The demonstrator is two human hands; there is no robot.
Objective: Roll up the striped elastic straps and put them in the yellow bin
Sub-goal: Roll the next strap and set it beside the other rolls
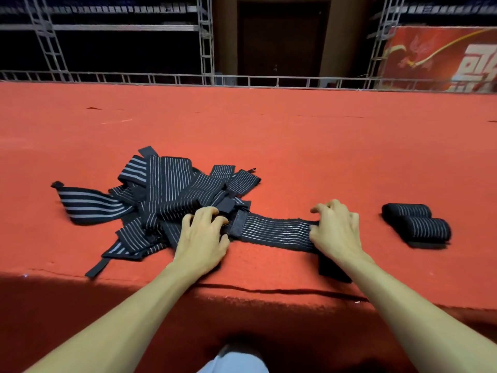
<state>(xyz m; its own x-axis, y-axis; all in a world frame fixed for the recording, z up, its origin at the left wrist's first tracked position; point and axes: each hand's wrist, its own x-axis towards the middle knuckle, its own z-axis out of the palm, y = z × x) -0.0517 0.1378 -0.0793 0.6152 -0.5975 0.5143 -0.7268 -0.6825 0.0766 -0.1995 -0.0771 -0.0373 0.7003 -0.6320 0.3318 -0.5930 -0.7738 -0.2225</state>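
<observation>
A tangled pile of black straps with white stripes (164, 195) lies on the red carpeted platform (269, 135), left of centre. One strap (274, 231) is stretched flat between my hands. My left hand (203, 234) presses with curled fingers on its left end, by a black fastener patch at the pile's edge. My right hand (336, 230) grips its right end with curled fingers, where the strap folds under the hand. Two rolled straps (416, 224) lie side by side to the right. No yellow bin is in view.
The platform's front edge (269, 289) runs just below my hands, with a dark cord along it. A metal truss railing (242, 80) lines the far edge. A red banner (443, 57) hangs at the back right.
</observation>
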